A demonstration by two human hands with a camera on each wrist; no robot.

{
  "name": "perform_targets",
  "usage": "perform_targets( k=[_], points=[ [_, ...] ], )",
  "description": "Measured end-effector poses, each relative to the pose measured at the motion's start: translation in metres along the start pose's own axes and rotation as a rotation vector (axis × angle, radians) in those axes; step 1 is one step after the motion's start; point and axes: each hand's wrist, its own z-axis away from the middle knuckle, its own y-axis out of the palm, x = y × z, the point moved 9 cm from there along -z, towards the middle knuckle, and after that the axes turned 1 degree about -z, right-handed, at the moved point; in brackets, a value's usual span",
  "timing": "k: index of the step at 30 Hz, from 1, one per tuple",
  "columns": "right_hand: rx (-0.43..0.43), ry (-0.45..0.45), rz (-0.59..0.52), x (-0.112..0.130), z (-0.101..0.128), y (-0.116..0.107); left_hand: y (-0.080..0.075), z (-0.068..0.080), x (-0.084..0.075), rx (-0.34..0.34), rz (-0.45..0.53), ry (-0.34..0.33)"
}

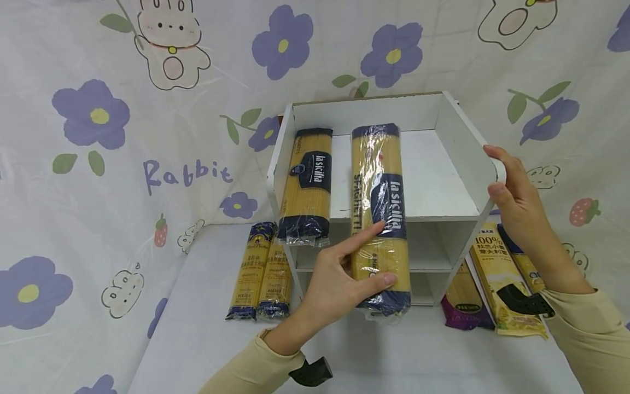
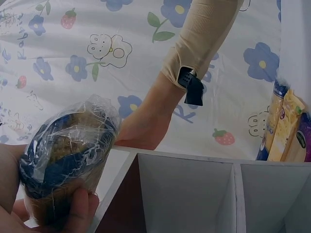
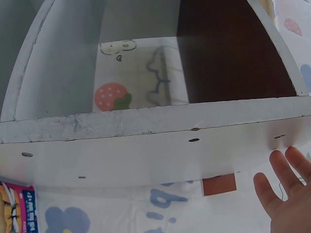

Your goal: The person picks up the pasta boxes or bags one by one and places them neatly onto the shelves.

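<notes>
My left hand (image 1: 339, 273) holds a clear-wrapped spaghetti pack (image 1: 379, 251) with dark blue bands, thumb and a finger lying across its front. The pack leans over the front of the white shelf unit's top tier (image 1: 423, 180). In the left wrist view, the pack's crinkled end (image 2: 68, 150) points up close to the camera, with fingers wrapped at its side. A similar spaghetti pack (image 1: 320, 202) lies on the top tier at left, its lower end jutting past the edge. My right hand (image 1: 519, 202) grips the front corner of the unit's right side panel (image 3: 146, 155).
Two yellow pasta packs (image 1: 251, 273) lean by the unit's left side. On the right stand a purple-ended pack (image 1: 465, 301), a yellow bag (image 1: 507, 273) and another blue-ended pack (image 1: 526, 262). A patterned cloth (image 1: 197, 131) hangs behind. The unit has lower compartments (image 1: 430, 251).
</notes>
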Motion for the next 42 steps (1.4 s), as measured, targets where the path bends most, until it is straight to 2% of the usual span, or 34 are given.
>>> perform_targets(
  k=[7,14,19,24,29,35,42],
  points=[
    [0.000,-0.015,-0.013,-0.0020,0.0003,0.0001,-0.0015,-0.0010,0.0045,-0.012,-0.018,0.007],
    [-0.005,-0.002,-0.003,-0.0010,0.0001,-0.0012,-0.0049,-0.0044,0.0007,-0.015,-0.140,0.080],
    [-0.002,0.013,0.001,-0.0005,0.0001,-0.0011,-0.0039,-0.0048,0.0026,0.007,-0.099,0.056],
    [-0.001,0.002,-0.010,0.0000,0.0001,-0.0007,-0.0040,-0.0036,0.0043,-0.013,-0.106,0.053],
    [0.001,-0.008,-0.007,-0.0007,0.0000,0.0001,-0.0021,-0.0023,0.0067,-0.003,-0.046,0.055],
    [0.000,-0.028,-0.024,-0.0009,-0.0009,0.0010,-0.0060,0.0012,0.0044,-0.033,-0.100,0.079],
    [-0.002,-0.005,-0.029,-0.0012,0.0005,0.0004,-0.0034,0.0003,0.0072,0.020,-0.006,0.044]
  ],
)
